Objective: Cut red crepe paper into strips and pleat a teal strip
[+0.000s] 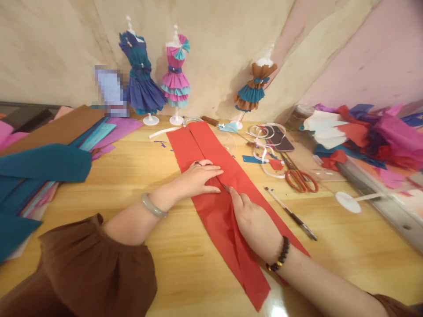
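Resting left hand (198, 178) on the red sheet (216, 220), pinched a thin dark tool (225, 188) between thumb and fingers of right hand (251, 215). Had the sheet beneath both hands, slanting across the table (168, 259) from upper centre toward lower right of the frame. Met its long dark line with the tool's tip, in the narrow gap between the hands. Could not tell the tool's kind, most of it hidden by the fingers.

Spread left fingers palm down, slightly bent, pointing right, thumb nearest the tip. Reached in with left forearm from lower left, bangle (154, 206) around the wrist. Curled right fingers inward, back of the hand upward, forearm slanting in from lower right, beads (280, 255) around the wrist. Saw a loose, rumpled edge of the sheet just left of right hand.

Had a pen (292, 215) right of the sheet, scissors (301, 180) above it, right of centre. Saw three dressed mannequins (176, 79) along the top of the frame.
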